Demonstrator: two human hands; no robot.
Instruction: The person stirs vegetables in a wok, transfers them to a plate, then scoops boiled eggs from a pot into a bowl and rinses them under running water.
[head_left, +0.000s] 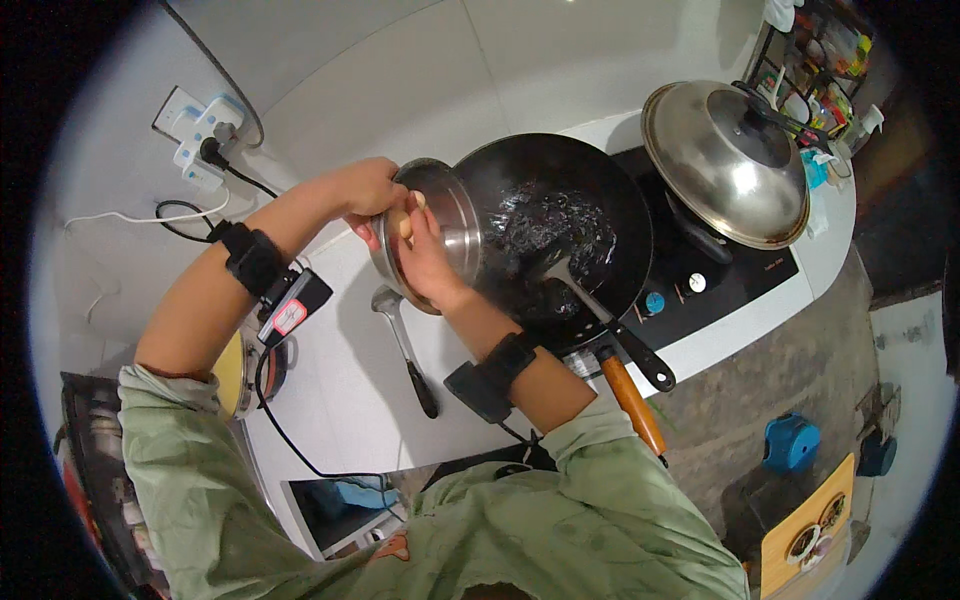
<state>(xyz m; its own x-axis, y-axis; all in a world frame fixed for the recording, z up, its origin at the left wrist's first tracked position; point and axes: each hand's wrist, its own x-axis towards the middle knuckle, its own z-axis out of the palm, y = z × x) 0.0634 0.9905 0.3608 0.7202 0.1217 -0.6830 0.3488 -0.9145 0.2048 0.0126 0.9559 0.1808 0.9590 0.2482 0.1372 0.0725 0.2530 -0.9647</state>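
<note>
My left hand (373, 191) grips the far-left rim of a stainless steel bowl (463, 232). The bowl is tilted on its side beside a large black wok (630, 225), overlapping its left edge. Across the bowl's mouth lies my right hand (426, 262), with pale yellowish spots at its fingertips; whether it holds something small cannot be made out. Dark, glossy liquid (547, 217) shines in the wok. A metal spatula (589, 300) rests in the wok, its black handle over the near rim. The wok's wooden handle (631, 401) points towards me.
A steel spoon (405, 352) with a black handle lies on the white counter (337, 420). Right of the wok, a domed lid (697, 165) covers a pan on the black cooktop (757, 262). Plugs and cables hang from a wall socket adapter (206, 139). A yellow-topped pot (231, 371) stands at left.
</note>
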